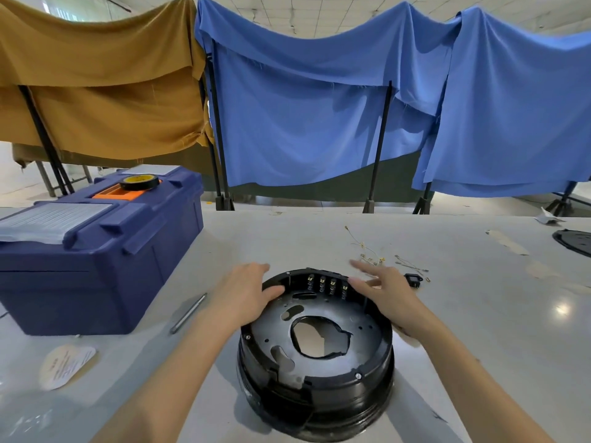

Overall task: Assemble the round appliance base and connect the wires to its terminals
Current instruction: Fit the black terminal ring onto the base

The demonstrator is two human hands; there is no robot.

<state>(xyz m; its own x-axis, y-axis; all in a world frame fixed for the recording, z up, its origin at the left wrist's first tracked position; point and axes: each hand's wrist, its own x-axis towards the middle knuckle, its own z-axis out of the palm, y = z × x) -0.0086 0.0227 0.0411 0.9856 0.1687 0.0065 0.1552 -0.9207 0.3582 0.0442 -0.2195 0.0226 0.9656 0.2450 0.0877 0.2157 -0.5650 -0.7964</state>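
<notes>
The round black appliance base (319, 375) stands on the grey table (463, 330) right in front of me, open side up, with a ragged hole in its inner plate. A row of metal terminals (327, 285) lines its far inner wall. My left hand (248, 295) rests on the base's far left rim with the thumb on the edge. Over the far right rim my right hand (383, 290) lies with its fingers straight and spread, holding nothing. Thin wires (371, 255) with yellow-tipped ends lie loose on the table just beyond the right hand.
A blue toolbox (96, 254) with a tape roll (140, 181) on its lid stands at the left. A metal rod (188, 313) lies beside it, a round paper label (67, 366) nearer me. A small black part (412, 278) sits right of the wires, another black disc (575, 243) at the far right edge.
</notes>
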